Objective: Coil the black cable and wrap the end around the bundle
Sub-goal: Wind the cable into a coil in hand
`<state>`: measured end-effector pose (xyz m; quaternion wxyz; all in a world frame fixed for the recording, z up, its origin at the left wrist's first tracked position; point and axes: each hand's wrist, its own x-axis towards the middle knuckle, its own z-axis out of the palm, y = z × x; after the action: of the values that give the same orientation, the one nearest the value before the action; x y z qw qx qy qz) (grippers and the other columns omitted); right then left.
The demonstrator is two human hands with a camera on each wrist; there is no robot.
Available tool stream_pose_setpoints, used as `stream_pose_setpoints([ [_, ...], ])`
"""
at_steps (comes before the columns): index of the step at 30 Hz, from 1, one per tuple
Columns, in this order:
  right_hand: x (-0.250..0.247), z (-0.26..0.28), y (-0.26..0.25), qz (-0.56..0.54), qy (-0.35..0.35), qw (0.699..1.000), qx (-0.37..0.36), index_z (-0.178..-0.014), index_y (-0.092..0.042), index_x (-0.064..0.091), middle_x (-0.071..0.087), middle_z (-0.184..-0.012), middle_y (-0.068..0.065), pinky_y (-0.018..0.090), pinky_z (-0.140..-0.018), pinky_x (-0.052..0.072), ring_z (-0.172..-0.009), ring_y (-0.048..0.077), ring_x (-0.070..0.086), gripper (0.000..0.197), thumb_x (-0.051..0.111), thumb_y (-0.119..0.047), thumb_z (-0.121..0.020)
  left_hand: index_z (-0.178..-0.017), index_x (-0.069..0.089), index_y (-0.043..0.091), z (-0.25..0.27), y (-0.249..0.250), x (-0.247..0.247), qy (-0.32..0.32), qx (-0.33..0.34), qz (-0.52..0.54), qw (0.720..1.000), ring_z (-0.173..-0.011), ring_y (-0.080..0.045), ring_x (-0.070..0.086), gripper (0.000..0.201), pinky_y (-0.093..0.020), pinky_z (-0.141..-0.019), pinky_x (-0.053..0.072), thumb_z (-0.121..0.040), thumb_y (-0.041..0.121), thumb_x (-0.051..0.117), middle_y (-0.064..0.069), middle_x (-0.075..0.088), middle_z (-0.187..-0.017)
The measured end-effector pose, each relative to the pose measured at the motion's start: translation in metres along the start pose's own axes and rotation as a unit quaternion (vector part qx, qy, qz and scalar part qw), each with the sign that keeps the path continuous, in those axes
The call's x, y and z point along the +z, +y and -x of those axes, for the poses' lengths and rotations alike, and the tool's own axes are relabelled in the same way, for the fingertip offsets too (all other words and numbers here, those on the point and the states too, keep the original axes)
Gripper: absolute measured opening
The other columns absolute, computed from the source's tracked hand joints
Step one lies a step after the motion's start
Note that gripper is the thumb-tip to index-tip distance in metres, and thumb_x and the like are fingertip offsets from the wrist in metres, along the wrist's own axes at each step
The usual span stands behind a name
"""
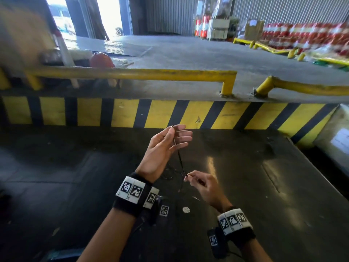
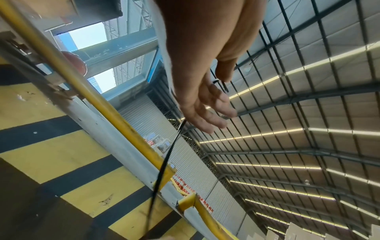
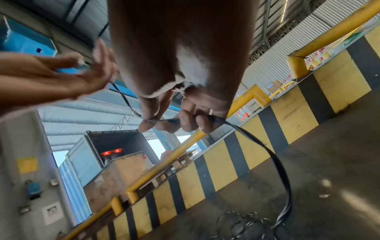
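Observation:
A thin black cable (image 1: 180,159) runs taut between my two hands above a dark platform. My left hand (image 1: 175,128) is raised with the palm facing me. Its thumb and forefinger pinch the cable's end, and the other fingers are spread straight. In the left wrist view the black cable (image 2: 164,162) drops away below the left hand (image 2: 218,81). Lower and nearer, my right hand (image 1: 187,177) pinches the cable. Its fingers (image 3: 185,120) curl round the black cable (image 3: 275,154), which loops down to a loose tangle (image 3: 246,225) on the surface. The loose tangle (image 1: 170,174) lies under my left wrist.
The dark metal platform (image 1: 264,186) ends at a yellow-and-black striped kerb (image 1: 124,113) topped by a yellow rail (image 1: 132,73). A small white disc (image 1: 186,209) lies near my wrists. Beyond is a grey concrete floor, with red stacked goods (image 1: 302,35) at the far right.

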<state>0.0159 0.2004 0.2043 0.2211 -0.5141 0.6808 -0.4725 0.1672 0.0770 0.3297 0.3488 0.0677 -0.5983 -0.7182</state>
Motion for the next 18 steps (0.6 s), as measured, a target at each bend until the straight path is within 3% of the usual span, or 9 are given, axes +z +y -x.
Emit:
stream_pose_setpoints([
  [2,-0.002,0.012,-0.012,-0.013,-0.014,1.000,-0.025,-0.089,-0.015,0.071,0.063,-0.068,-0.003,0.021,-0.061,0.040,-0.064,0.006,0.050,0.022,0.054,-0.016,-0.103,-0.135,0.051,-0.005,-0.010,-0.001,-0.001,0.035,-0.008,-0.011,0.999,-0.115,-0.039,0.062,0.039,-0.058,-0.104,0.046,-0.109,0.019,0.032,-0.024,0.065,-0.123],
  [4,-0.008,0.019,-0.023,-0.034,-0.027,0.998,-0.043,-0.086,-0.011,0.065,0.055,-0.066,-0.010,0.020,-0.060,0.038,-0.064,0.003,0.046,0.025,0.049,-0.016,-0.105,-0.133,0.051,-0.004,-0.018,-0.008,-0.001,0.065,-0.017,-0.025,0.997,-0.111,-0.040,0.063,0.038,-0.062,-0.105,0.045,-0.110,0.019,0.032,-0.026,0.064,-0.119],
  [7,-0.021,0.022,-0.043,-0.051,-0.029,0.997,-0.057,-0.080,-0.004,0.057,0.048,-0.066,-0.001,0.023,-0.062,0.037,-0.064,0.007,0.044,0.034,0.044,-0.019,-0.107,-0.129,0.052,0.000,-0.026,-0.022,0.000,0.092,-0.036,-0.049,0.994,-0.106,-0.038,0.067,0.034,-0.061,-0.105,0.047,-0.110,0.021,0.032,-0.022,0.068,-0.112],
  [10,-0.034,0.023,-0.061,-0.061,-0.050,0.996,-0.045,-0.074,-0.005,0.054,0.047,-0.062,-0.008,0.018,-0.058,0.038,-0.058,0.003,0.044,0.042,0.042,-0.030,-0.106,-0.126,0.051,0.001,-0.029,-0.035,0.004,0.091,-0.037,-0.107,0.989,-0.096,-0.030,0.070,0.033,-0.052,-0.100,0.054,-0.109,0.023,0.033,-0.020,0.069,-0.107],
  [13,-0.045,0.018,-0.067,-0.081,-0.089,0.993,-0.015,-0.081,-0.010,0.060,0.052,-0.061,-0.007,0.022,-0.050,0.043,-0.053,0.008,0.050,0.033,0.050,-0.033,-0.103,-0.123,0.053,0.009,-0.031,-0.043,0.008,0.073,-0.013,-0.176,0.982,-0.088,-0.025,0.071,0.030,-0.050,-0.090,0.058,-0.109,0.027,0.034,-0.020,0.069,-0.111],
  [16,-0.049,0.015,-0.060,-0.088,-0.125,0.987,0.047,-0.086,-0.006,0.064,0.059,-0.061,-0.003,0.026,-0.049,0.048,-0.051,0.018,0.056,0.032,0.058,-0.033,-0.101,-0.125,0.051,0.016,-0.035,-0.042,0.006,0.077,0.006,-0.191,0.979,-0.089,-0.029,0.072,0.029,-0.048,-0.084,0.060,-0.108,0.032,0.033,-0.016,0.068,-0.113],
  [18,-0.046,0.018,-0.052,-0.083,-0.152,0.982,0.074,-0.088,-0.013,0.068,0.062,-0.069,0.006,0.030,-0.059,0.050,-0.062,0.024,0.059,0.025,0.062,-0.033,-0.099,-0.124,0.050,0.019,-0.039,-0.041,0.001,0.091,0.012,-0.188,0.978,-0.093,-0.037,0.071,0.028,-0.048,-0.083,0.061,-0.108,0.034,0.032,-0.016,0.067,-0.114],
])
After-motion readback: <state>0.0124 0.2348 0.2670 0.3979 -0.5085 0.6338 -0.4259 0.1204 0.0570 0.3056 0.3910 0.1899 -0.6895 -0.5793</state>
